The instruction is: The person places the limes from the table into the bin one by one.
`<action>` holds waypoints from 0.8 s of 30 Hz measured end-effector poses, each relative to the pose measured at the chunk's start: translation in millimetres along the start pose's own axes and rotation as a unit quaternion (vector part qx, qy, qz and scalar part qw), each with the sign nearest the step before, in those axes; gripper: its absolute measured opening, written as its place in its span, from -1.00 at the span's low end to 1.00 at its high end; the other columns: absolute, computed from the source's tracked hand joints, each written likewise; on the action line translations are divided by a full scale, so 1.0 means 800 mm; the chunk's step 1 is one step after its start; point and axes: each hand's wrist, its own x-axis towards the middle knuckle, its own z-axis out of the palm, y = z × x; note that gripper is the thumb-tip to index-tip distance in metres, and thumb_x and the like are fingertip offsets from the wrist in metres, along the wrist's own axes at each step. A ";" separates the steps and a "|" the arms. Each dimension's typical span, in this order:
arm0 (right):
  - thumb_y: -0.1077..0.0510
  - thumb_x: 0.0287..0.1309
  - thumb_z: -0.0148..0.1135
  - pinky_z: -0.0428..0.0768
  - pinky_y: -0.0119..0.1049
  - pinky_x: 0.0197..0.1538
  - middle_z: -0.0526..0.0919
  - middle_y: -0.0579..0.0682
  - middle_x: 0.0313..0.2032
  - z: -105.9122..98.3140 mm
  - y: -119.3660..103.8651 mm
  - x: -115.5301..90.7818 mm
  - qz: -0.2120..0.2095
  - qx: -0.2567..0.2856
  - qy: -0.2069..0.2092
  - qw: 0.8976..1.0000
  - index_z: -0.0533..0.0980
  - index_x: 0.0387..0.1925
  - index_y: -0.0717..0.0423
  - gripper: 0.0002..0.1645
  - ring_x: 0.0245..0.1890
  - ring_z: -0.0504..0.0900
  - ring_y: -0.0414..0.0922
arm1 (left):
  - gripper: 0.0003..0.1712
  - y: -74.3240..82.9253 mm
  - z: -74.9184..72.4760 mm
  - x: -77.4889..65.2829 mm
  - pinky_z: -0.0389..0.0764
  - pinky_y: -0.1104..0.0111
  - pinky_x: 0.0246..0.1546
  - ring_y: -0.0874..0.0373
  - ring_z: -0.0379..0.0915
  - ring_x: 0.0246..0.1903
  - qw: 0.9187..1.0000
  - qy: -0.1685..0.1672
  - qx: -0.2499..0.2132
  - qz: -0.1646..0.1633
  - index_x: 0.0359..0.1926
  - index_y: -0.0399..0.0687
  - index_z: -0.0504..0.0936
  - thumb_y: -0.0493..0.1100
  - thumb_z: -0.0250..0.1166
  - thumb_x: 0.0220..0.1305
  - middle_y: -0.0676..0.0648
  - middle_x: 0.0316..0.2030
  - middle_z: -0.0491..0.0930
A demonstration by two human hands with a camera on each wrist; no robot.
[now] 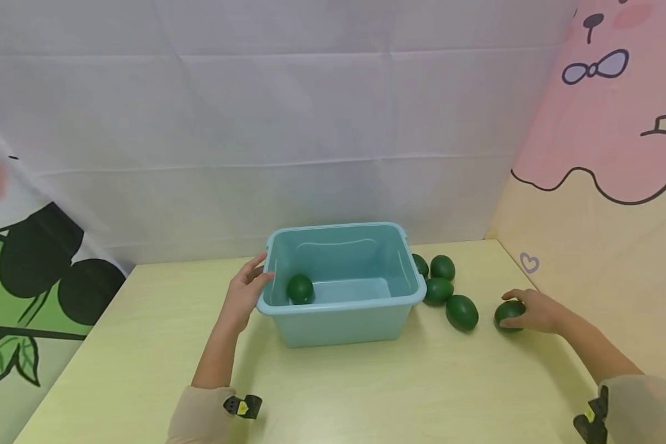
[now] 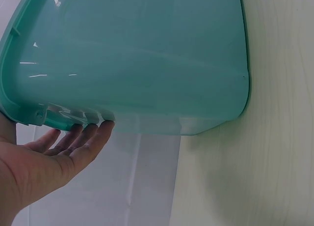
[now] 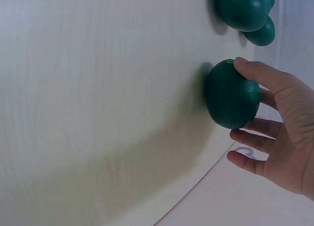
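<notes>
A light blue plastic storage bin stands on the table, with one dark green avocado inside at its left. My left hand holds the bin's left end by the rim, thumb over the edge; in the left wrist view its fingers lie against the outer wall below the rim. At the table's right side my right hand grips another avocado, the thumb near its pale stem end and fingers around the far side. Between bin and right hand lies a loose avocado.
More avocados cluster against the bin's right side, one partly hidden by it. The pale wooden table meets a white cloth backdrop behind and a printed cloth at the right.
</notes>
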 end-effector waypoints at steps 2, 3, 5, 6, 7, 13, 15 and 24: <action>-0.10 -0.04 0.36 0.49 0.03 -0.12 0.56 0.32 -0.15 0.004 0.002 -0.001 0.008 0.007 -0.002 1.000 0.37 0.09 0.41 -0.18 -0.13 0.53 0.17 | -0.37 -0.001 0.000 0.000 0.37 0.03 0.15 -0.15 0.29 0.22 1.000 0.000 0.000 0.000 0.42 0.11 0.11 -0.10 0.03 0.37 -0.22 0.31 0.25; -0.11 -0.04 0.36 0.49 0.03 -0.12 0.54 0.34 -0.13 0.006 0.003 -0.002 0.012 0.009 -0.002 1.000 0.36 0.10 0.40 -0.17 -0.12 0.52 0.20 | -0.37 -0.001 0.000 0.000 0.37 0.03 0.15 -0.15 0.29 0.23 1.000 0.000 -0.001 0.000 0.42 0.11 0.11 -0.10 0.03 0.37 -0.22 0.31 0.25; -0.11 -0.03 0.35 0.49 0.05 -0.12 0.52 0.38 -0.09 0.008 0.004 -0.003 0.016 0.015 -0.001 1.000 0.35 0.11 0.39 -0.17 -0.09 0.51 0.24 | -0.37 -0.001 0.000 0.001 0.36 0.02 0.16 -0.15 0.28 0.23 1.000 0.000 -0.002 0.000 0.42 0.11 0.11 -0.10 0.03 0.37 -0.22 0.32 0.25; -0.12 -0.03 0.35 0.49 0.03 -0.12 0.52 0.39 -0.08 0.009 0.004 -0.002 0.018 0.016 0.000 1.000 0.36 0.12 0.38 -0.17 -0.08 0.51 0.24 | -0.37 -0.001 0.000 0.001 0.36 0.02 0.16 -0.15 0.28 0.23 1.000 0.000 -0.003 0.000 0.42 0.11 0.11 -0.10 0.03 0.37 -0.22 0.32 0.25; -0.11 -0.03 0.35 0.49 0.03 -0.13 0.51 0.40 -0.07 0.010 0.004 -0.002 0.017 0.018 0.000 1.000 0.36 0.11 0.38 -0.18 -0.08 0.50 0.24 | -0.37 -0.002 0.000 0.001 0.36 0.01 0.16 -0.15 0.28 0.23 1.000 0.000 -0.003 0.000 0.42 0.11 0.11 -0.10 0.03 0.37 -0.22 0.32 0.25; -0.10 -0.04 0.35 0.50 -0.09 -0.19 0.52 0.36 -0.11 0.007 0.002 0.000 0.011 0.017 0.001 1.000 0.37 0.09 0.37 -0.21 -0.13 0.52 0.17 | -0.37 -0.001 0.001 0.003 0.37 0.02 0.16 -0.14 0.29 0.23 1.000 0.000 -0.003 0.000 0.42 0.10 0.12 -0.10 0.03 0.37 -0.22 0.31 0.25; -0.11 -0.05 0.36 0.50 -0.13 -0.20 0.53 0.33 -0.12 0.003 0.000 0.002 0.009 0.012 0.008 1.000 0.38 0.09 0.35 -0.20 -0.15 0.53 0.14 | -0.37 -0.002 0.001 0.004 0.36 0.02 0.16 -0.14 0.29 0.23 1.000 -0.001 -0.002 0.000 0.42 0.10 0.11 -0.10 0.03 0.37 -0.22 0.31 0.25; -0.14 -0.03 0.35 0.49 -0.18 -0.24 0.55 0.30 -0.09 -0.029 -0.024 0.010 -0.010 0.016 0.030 0.999 0.38 0.11 0.33 -0.19 -0.17 0.56 0.08 | -0.37 -0.006 0.000 0.002 0.35 -0.02 0.17 -0.17 0.26 0.24 1.000 0.003 0.004 0.004 0.42 0.11 0.11 -0.09 0.03 0.37 -0.22 0.32 0.24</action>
